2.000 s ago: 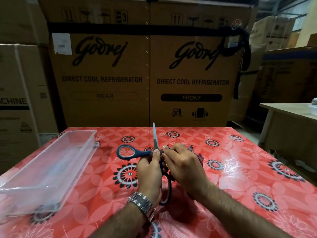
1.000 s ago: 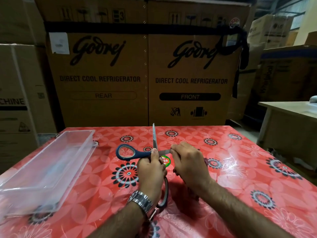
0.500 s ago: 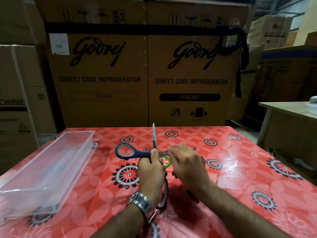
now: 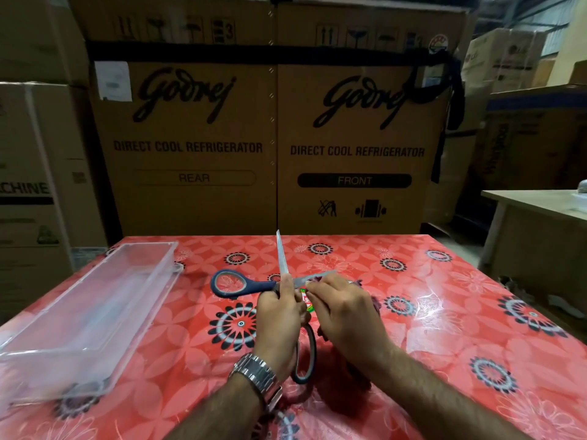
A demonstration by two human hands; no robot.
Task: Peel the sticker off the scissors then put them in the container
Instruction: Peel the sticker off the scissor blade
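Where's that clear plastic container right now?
In the head view, the clear rectangular plastic container sits on the red floral tablecloth, far left, apart from the blue-handled scissors.

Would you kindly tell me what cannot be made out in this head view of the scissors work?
1. Sticker: head view, only a sliver shows between the hands; lifted or not, unclear.
2. Scissors pivot: covered by the left hand.
3. Dark red thing: mostly under the right hand; unidentifiable.
4. Container: near end blurred, cut by the left edge.
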